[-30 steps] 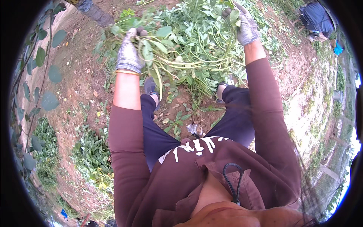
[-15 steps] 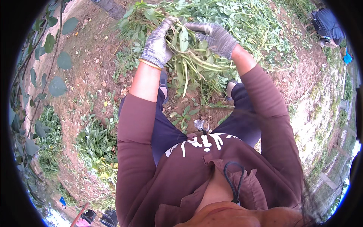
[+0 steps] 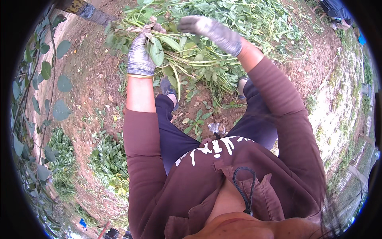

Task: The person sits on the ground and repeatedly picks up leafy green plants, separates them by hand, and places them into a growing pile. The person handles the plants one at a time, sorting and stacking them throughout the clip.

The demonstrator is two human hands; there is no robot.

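My left hand, in a grey glove with a yellow cuff edge, is closed around a bunch of leafy green stems. Long pale stems and leaves stick out of it to the right, and some withered brown leaves lie at the fingertips. My right hand, in a matching glove, is above the heap of cut greens. Its fingers stretch toward the left, slightly smeared by motion, and nothing shows in them. The heap spreads over the ground in front of my feet and partly merges with the held bunch.
A tree trunk stands at the far left. Leafy branches hang along the left side. Smaller plant heaps lie on the reddish soil to my left. A low plant grows between my feet. A dark bag-like object is at far right.
My left hand has moved left with the bunch of stems. My right hand has come off the bunch, rising and straightening its fingers. The view has shifted slightly, bringing more tree trunk in.
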